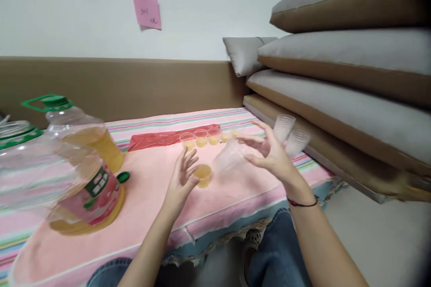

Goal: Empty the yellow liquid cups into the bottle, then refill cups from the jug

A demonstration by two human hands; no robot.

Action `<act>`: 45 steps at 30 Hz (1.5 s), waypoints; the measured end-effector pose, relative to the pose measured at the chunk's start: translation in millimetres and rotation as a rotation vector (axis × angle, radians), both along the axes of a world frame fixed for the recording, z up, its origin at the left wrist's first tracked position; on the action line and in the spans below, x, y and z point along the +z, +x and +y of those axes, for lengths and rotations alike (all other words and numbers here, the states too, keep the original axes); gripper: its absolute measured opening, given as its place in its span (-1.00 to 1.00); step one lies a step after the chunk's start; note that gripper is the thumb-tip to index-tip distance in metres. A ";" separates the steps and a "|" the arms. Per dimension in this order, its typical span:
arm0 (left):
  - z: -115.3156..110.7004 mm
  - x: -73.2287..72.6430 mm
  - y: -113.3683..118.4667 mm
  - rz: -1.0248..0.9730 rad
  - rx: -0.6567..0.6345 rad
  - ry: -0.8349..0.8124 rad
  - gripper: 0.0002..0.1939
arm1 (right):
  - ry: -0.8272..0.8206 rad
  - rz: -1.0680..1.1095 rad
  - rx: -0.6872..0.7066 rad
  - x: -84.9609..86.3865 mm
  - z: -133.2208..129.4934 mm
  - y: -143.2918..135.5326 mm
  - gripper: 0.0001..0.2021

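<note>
Filled cup (pixel 204 176)'s sitting right by the left hand (pixel 182 179), fingers spread loose; right hand (pixel 272 153)'s hanging half-curled beside a blurry cup (pixel 229 157), can't tell if gripping.

A small cup (pixel 203 177) stands upright on the pink cloth (pixel 148 197), see-through and round, with yellow drink (pixel 202 171) in it. Just to its right, a pale cup (pixel 229 157) leans to one side, too blurry to tell if it is one or a stack

Serves as desk (pixel 235 225), draped in striped cloth (pixel 158 119) and a pink mat (pixel 148 188); bears two bottles (pixel 101 197), a green cap (pixel 123 176), a red strip (pixel 161 139), filled cups (pixel 203 175), stacked clear cups (pixel 284 126).
</note>
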State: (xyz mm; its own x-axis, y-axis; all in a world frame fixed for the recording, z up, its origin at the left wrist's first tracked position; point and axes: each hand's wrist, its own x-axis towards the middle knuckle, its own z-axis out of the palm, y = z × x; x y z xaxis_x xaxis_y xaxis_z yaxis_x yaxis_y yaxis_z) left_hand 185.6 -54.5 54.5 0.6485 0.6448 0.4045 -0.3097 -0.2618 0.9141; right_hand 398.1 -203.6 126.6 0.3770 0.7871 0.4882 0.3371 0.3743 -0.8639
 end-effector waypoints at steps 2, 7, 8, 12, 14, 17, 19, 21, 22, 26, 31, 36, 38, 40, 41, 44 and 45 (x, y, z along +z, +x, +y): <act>2.1 3.6 -2.8 -0.001 0.043 -0.056 -0.15 | -0.008 -0.068 -0.164 16.1 -21.9 38.6 -0.16; 6.9 13.0 -11.1 0.002 0.161 -0.163 -0.29 | -0.109 -0.199 -0.509 50.6 -66.9 154.8 -0.09; 8.8 13.7 -12.5 0.004 0.190 -0.177 -0.32 | -0.142 -0.206 -0.557 54.1 -71.0 175.2 -0.07; 20.8 12.6 -18.5 0.021 0.284 -0.220 -0.34 | -0.231 -0.166 -0.647 53.9 -74.1 231.3 -0.08; 27.6 11.1 -21.9 0.033 0.308 -0.222 -0.33 | -0.256 -0.162 -0.664 47.0 -72.2 246.5 -0.11; 35.2 10.0 -25.8 0.066 0.313 -0.215 -0.34 | -0.288 -0.180 -0.667 33.8 -69.3 262.7 -0.13; 37.7 9.8 -26.5 0.082 0.310 -0.210 -0.36 | -0.328 -0.214 -0.655 25.1 -67.5 272.3 -0.11; 39.0 9.2 -25.7 0.092 0.302 -0.201 -0.38 | -0.381 -0.275 -0.642 16.2 -65.8 281.2 -0.10; 39.6 8.4 -25.0 0.095 0.300 -0.195 -0.38 | -0.408 -0.311 -0.639 11.3 -65.1 285.0 -0.11; 43.2 2.4 -23.8 0.105 0.296 -0.175 -0.35 | -0.485 -0.386 -0.645 -11.9 -64.4 292.4 -0.19; 41.7 1.7 -24.5 0.111 0.303 -0.176 -0.33 | -0.528 -0.414 -0.666 -33.5 -65.0 284.9 -0.29; 33.7 8.1 -19.9 0.087 0.296 -0.186 -0.36 | -0.524 -0.473 -0.667 -30.2 -63.5 279.0 -0.31; 35.8 4.9 -18.8 0.089 0.290 -0.172 -0.35 | -0.504 -0.500 -0.671 -22.5 -64.0 275.8 -0.31; 40.6 -2.1 -18.8 0.118 0.259 -0.137 -0.32 | -0.466 -0.530 -0.679 -12.5 -63.7 268.2 -0.29; 42.8 -6.5 -19.1 0.143 0.238 -0.112 -0.29 | -0.432 -0.557 -0.684 -7.5 -62.3 262.1 -0.28; 43.2 -19.1 -18.5 0.257 0.173 -0.028 -0.12 | -0.284 -0.656 -0.685 -0.6 -46.9 233.8 -0.36; 40.7 -22.6 -17.2 0.296 0.157 -0.002 -0.06 | -0.232 -0.660 -0.667 -3.4 -37.2 221.9 -0.41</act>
